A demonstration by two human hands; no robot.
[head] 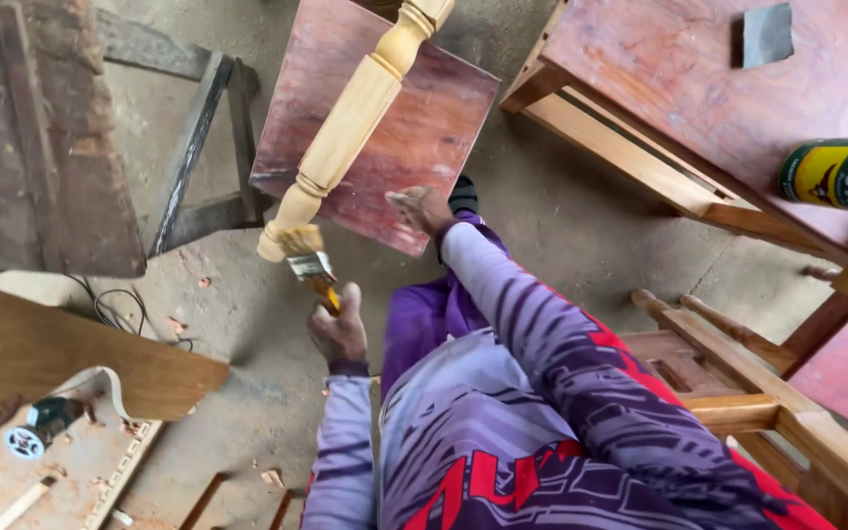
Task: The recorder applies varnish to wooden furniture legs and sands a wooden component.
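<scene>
My left hand (338, 332) is clenched on the paintbrush (308, 257), its bristles touching the lower end of the turned wooden leg (350, 123), left of centre. My right hand (422, 208) rests at the red board's (414, 137) edge — I cannot tell its grip. I judge light strokes along the grain best — worked around the beads, no drips.

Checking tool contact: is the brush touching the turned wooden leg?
Yes. The brush, held in the left hand, has its bristles pressed against the lower end of the turned leg.
</scene>
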